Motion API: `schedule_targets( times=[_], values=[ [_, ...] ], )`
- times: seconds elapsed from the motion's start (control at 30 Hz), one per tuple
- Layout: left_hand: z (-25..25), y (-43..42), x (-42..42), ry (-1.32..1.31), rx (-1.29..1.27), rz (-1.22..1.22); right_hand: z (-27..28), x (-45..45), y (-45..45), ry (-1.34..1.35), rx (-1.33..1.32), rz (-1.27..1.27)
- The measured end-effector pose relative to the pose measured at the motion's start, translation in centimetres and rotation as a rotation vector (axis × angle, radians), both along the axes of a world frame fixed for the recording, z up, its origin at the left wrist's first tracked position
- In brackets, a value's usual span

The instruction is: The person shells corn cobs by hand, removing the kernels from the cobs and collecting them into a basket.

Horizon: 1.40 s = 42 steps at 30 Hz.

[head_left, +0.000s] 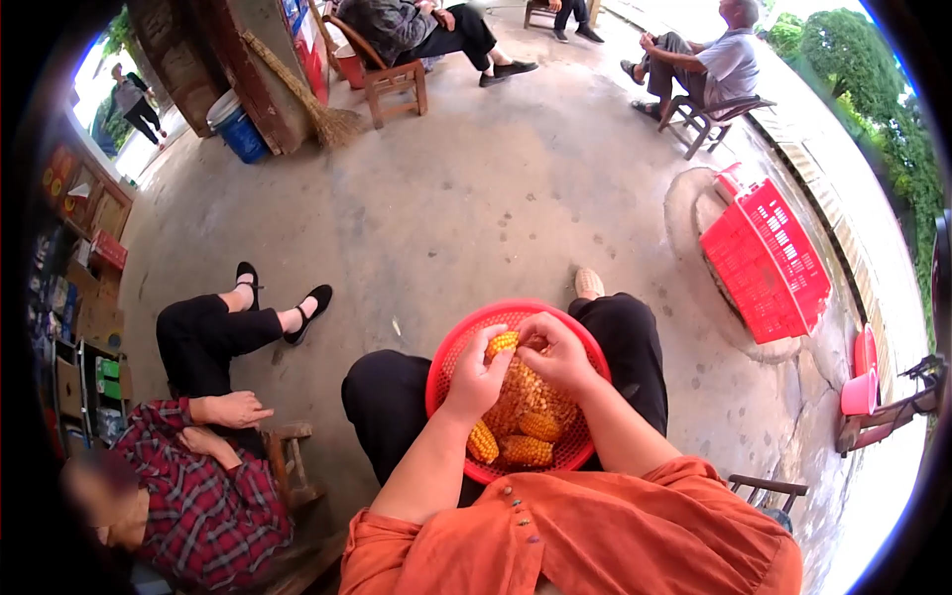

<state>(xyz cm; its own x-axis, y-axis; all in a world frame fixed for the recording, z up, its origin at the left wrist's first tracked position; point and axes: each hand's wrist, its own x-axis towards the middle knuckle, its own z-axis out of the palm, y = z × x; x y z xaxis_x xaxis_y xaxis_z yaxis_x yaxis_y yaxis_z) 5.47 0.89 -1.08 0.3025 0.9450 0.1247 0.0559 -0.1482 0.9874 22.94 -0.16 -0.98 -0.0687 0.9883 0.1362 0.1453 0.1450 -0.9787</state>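
Note:
A round red plastic basket (436,382) rests on my lap between my knees. Inside it lie loose corn kernels and cobs, among them a yellow cob (526,451) near the front rim and another cob (483,442) at the left. Over the basket my left hand (478,375) is closed around a yellow corn cob (503,344). My right hand (560,355) is beside it, fingers bent together close to the cob's right end; whatever its fingertips hold is too small to make out.
A person in a plaid shirt (203,496) sits at my left. Farther off, several people sit on chairs. A red crate (769,258) stands at the right, with a pink bucket (859,393) nearby. A broom (332,121) and blue bucket (238,129) are at the back left.

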Motion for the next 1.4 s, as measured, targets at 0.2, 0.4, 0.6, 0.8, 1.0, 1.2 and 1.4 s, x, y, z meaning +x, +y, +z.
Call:
schedule_targets(
  times=[0.2,0.4,0.6,0.8,1.0,1.2,1.4],
  values=[
    [0.1,0.3,-0.1,0.056,0.049,0.002,1.7,0.3,0.2,-0.262,0.180,0.020],
    [-1.2,0.0,-0.4,0.049,-0.030,-0.032,2.2,0.4,-0.2,-0.240,0.157,0.098],
    [-0.5,-0.2,-0.4,0.032,-0.105,-0.033,2.5,0.2,-0.3,-0.327,0.269,0.127],
    [-0.4,-0.3,-0.5,0.052,-0.154,-0.024,2.8,0.0,-0.5,-0.345,0.253,0.120],
    [-2.2,0.0,-0.4,0.024,-0.115,0.011,2.1,-0.1,-0.2,-0.363,0.280,0.106],
    [-2.0,-0.1,-0.6,0.049,-0.147,-0.005,2.0,-0.2,-0.4,-0.379,0.271,0.111],
    [-1.5,-0.2,-0.6,0.069,-0.115,0.037,1.3,-0.5,-0.4,-0.375,0.274,0.106]
  ],
)
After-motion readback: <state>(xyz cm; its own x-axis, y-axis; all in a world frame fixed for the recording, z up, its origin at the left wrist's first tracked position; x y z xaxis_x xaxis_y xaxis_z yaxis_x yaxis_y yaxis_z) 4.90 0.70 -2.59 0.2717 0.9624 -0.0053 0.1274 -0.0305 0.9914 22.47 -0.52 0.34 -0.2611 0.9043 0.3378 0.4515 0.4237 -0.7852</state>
